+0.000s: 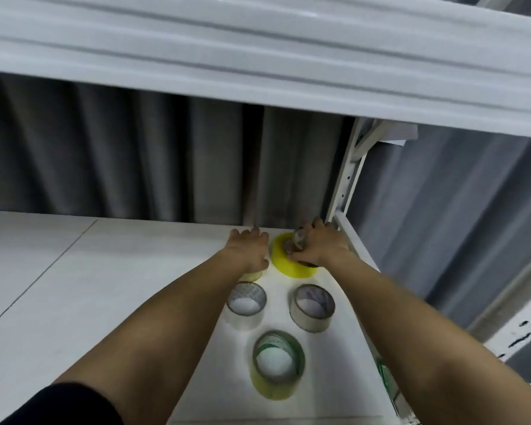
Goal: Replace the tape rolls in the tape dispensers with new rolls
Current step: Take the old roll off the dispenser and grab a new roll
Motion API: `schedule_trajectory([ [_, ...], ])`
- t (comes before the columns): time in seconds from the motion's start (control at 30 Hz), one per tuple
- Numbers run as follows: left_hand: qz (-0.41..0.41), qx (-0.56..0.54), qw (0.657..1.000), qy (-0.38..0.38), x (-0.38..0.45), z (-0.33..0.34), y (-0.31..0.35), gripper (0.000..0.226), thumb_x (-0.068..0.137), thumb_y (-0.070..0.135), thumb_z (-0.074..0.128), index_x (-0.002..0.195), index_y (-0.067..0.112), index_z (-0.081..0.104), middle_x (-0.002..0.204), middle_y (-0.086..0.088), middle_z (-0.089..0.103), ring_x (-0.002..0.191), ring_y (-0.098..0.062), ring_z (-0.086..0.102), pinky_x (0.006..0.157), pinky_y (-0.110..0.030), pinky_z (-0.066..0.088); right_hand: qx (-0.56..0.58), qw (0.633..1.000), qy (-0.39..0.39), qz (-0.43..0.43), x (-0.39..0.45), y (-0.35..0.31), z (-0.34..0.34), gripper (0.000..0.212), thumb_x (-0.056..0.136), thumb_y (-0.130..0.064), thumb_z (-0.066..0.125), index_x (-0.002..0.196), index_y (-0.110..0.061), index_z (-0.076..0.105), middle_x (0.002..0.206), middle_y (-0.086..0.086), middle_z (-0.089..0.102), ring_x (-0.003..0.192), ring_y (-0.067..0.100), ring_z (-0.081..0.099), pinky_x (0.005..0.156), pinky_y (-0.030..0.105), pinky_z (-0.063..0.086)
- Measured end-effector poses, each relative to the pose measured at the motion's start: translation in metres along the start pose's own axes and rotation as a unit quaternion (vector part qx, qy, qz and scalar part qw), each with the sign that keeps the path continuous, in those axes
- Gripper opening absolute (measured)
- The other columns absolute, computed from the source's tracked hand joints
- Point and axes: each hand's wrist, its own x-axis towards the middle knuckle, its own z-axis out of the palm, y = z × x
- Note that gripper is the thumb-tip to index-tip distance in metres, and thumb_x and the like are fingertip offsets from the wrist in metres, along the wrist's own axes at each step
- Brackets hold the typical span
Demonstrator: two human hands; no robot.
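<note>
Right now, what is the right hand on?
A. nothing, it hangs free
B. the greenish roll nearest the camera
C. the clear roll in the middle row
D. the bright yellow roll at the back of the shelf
D: the right hand lies on the bright yellow tape roll at the back of the white shelf, its fingers curled round a small object on top.

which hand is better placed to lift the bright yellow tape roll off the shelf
Right, probably. The right hand already rests on the bright yellow tape roll, fingers curled over something at its top. The left hand lies beside it, over a paler roll.
</note>
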Motion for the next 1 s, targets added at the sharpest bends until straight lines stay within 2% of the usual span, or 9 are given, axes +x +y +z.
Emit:
schedule_trajectory([
  [0.27,0.056,0.009,0.998,-0.008,0.040,0.021,0.045,0.060,0.088,0.037,0.055,0.139,0.009,0.038,0.137,-0.013,0.043,0.121,-0.030,0.043,0.099,-0.038,0.031,0.033,0.999,0.014,0.025,0.007,0.039,0.012,0.096,0.071,-0.075,0.059,0.144,-0.020,0.030,0.139,0.009,0.038,0.131,0.031,0.037,0.100,0.039,0.042],
  [0.4,0.079,0.013,0.996,-0.029,0.058,0.033,0.061,0.056,0.087,0.032,0.057,0.138,0.016,0.042,0.138,-0.011,0.045,0.124,-0.028,0.043,0.104,-0.037,0.028,0.038,0.998,0.029,0.037,0.014,0.045,0.017,0.089,0.073,-0.066,0.065,0.142,-0.019,0.032,0.139,0.009,0.038,0.129,0.030,0.038,0.096,0.039,0.041],
  [0.53,0.083,0.037,0.995,-0.046,0.069,0.040,0.072,0.060,0.092,0.030,0.051,0.147,0.019,0.029,0.146,-0.012,0.039,0.134,-0.029,0.036,0.114,-0.040,0.021,0.040,0.997,0.049,0.052,0.024,0.055,0.020,0.083,0.076,-0.058,0.066,0.141,-0.019,0.034,0.139,0.009,0.039,0.125,0.031,0.040,0.094,0.037,0.041],
  [0.67,0.074,0.037,0.995,-0.054,0.079,0.045,0.079,0.063,0.096,0.027,0.047,0.152,0.019,0.018,0.153,-0.012,0.030,0.140,-0.030,0.029,0.118,-0.042,0.016,0.027,0.996,0.059,0.065,0.031,0.060,0.019,0.083,0.078,-0.062,0.061,0.143,-0.020,0.032,0.143,0.007,0.037,0.128,0.031,0.039,0.096,0.038,0.042],
  [0.87,0.037,0.017,0.999,-0.036,0.084,0.049,0.085,0.052,0.094,0.028,0.047,0.144,0.017,0.037,0.145,-0.011,0.042,0.132,-0.030,0.038,0.110,-0.041,0.026,0.009,0.996,0.059,0.069,0.036,0.067,0.017,0.084,0.078,-0.064,0.059,0.144,-0.021,0.029,0.143,0.008,0.036,0.127,0.030,0.040,0.093,0.038,0.044],
  [1.0,0.018,-0.072,0.997,-0.035,0.084,0.053,0.082,0.050,0.095,0.027,0.049,0.142,0.013,0.041,0.141,-0.012,0.046,0.127,-0.030,0.046,0.100,-0.036,0.039,0.000,0.995,0.059,0.074,0.036,0.074,0.006,0.086,0.078,-0.064,0.060,0.145,-0.020,0.029,0.142,0.007,0.037,0.127,0.031,0.040,0.091,0.038,0.045],
])
